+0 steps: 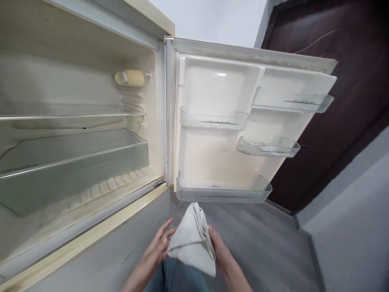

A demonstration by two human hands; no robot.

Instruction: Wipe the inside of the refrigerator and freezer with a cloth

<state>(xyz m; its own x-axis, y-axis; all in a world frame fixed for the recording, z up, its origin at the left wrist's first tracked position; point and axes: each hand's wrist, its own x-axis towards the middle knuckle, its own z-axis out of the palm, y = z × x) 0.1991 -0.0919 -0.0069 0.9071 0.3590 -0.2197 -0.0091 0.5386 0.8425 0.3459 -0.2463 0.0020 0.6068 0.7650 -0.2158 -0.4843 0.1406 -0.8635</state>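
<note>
A folded pale grey cloth is held between my two hands, low in the middle of the view and just below the open fridge door. My right hand grips its right edge, with the thumb and fingers partly hidden behind the folds. At the left corner, my left hand holds the cloth with some fingers, while its upper fingers stretch out beside it. The open fridge door has several clear plastic bins, among them a long bottom bin. Neither hand touches the fridge.
On the left stands the open fridge compartment, with a glass shelf above a lower glass shelf. A yellowed lamp housing juts from its side wall. Behind the fridge door is a dark red door; grey floor lies below.
</note>
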